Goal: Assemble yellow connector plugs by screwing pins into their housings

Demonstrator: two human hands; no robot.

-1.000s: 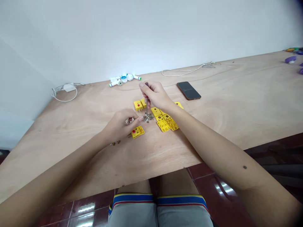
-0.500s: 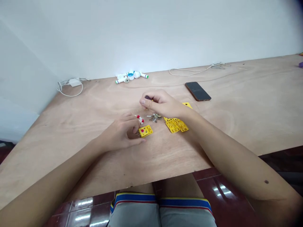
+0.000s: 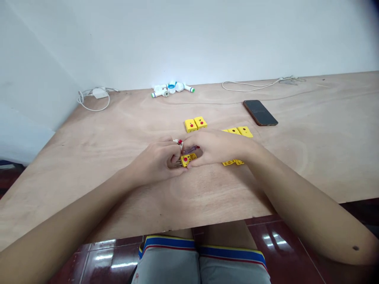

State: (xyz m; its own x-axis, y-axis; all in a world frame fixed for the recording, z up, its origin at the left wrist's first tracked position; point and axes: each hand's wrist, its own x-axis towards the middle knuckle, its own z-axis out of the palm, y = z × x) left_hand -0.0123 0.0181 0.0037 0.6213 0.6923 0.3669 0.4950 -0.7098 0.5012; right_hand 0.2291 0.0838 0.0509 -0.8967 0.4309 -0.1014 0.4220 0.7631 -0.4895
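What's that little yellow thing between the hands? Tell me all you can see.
It is a small, boxy yellow plastic plug with a round red dot on top and two thin metal pins pointing toward the left hand. The right hand and left fingers partly hide it; whether it rests on the plywood table cannot be told.

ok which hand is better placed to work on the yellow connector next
Probably the right hand: it holds what looks like a small screwdriver right at the connector. The left hand is closed around the connector's pin end, so it seems better left steadying it.
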